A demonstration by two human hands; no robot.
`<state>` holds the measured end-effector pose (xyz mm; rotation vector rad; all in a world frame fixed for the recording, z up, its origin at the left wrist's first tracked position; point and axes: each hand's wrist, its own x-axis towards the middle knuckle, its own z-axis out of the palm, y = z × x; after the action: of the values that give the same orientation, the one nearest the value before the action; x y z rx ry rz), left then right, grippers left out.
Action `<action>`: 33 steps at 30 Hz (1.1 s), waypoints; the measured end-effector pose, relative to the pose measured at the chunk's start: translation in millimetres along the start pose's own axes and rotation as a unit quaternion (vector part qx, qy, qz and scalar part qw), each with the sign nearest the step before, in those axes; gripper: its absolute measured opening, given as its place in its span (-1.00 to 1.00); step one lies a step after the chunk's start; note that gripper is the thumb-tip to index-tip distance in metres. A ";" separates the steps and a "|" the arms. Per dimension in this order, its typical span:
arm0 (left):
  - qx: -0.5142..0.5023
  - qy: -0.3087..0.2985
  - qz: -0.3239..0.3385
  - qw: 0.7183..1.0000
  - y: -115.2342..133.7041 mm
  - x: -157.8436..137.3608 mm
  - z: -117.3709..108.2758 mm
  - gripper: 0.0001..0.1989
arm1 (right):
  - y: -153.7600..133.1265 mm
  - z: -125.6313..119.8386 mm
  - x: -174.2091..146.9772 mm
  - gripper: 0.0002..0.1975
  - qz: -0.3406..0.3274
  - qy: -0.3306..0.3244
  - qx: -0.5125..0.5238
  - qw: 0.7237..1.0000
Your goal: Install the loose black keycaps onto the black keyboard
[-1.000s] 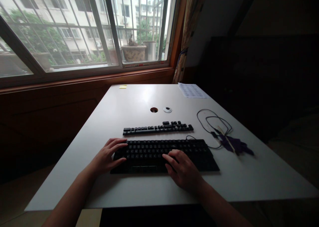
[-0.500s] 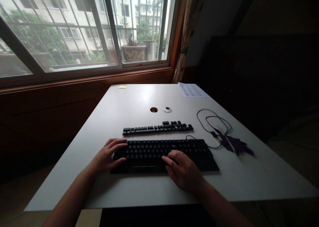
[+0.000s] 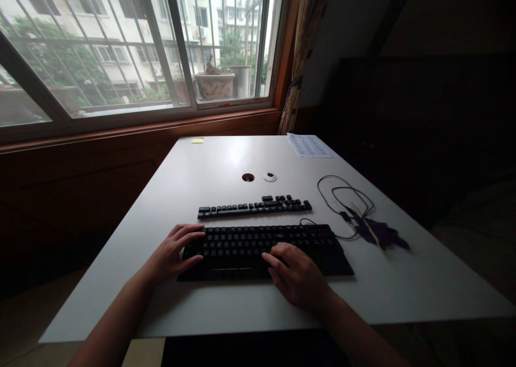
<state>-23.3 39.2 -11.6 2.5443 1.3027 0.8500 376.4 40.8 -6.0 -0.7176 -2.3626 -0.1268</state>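
A black keyboard [image 3: 237,244] lies on the white table in front of me, with rows of keycaps in place and a bare strip along its near side. My left hand [image 3: 177,249] grips its left end, fingers over the upper corner and thumb lower down. On the right-centre keys rests my right hand [image 3: 298,275], its fingers curled and the index fingertip touching the lower key row. Whatever the fingertips hold there, if anything, is hidden. Behind the keyboard, loose black keycaps [image 3: 253,208] stand in rows, among them a long bar.
A coiled black cable [image 3: 342,189] and a dark purple cloth [image 3: 379,232] with a thin stick [image 3: 368,224] on it lie to the right. Printed papers [image 3: 310,145] and a yellow note [image 3: 197,140] are at the far edge. A round hole [image 3: 248,178] sits beside a white ring [image 3: 270,177].
The view shifts very slightly. Both hands and the keyboard stay essentially where they were.
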 end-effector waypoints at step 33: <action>0.004 -0.005 0.000 1.000 0.2 -0.2 0.4 -0.44 | 0.4 4.0 -0.8 -0.56 0.005 0.009 0.073 0.997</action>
<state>-23.0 38.9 -12.0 2.5510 1.3069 0.8320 374.8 41.8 -9.7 -0.6546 -2.3230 0.0427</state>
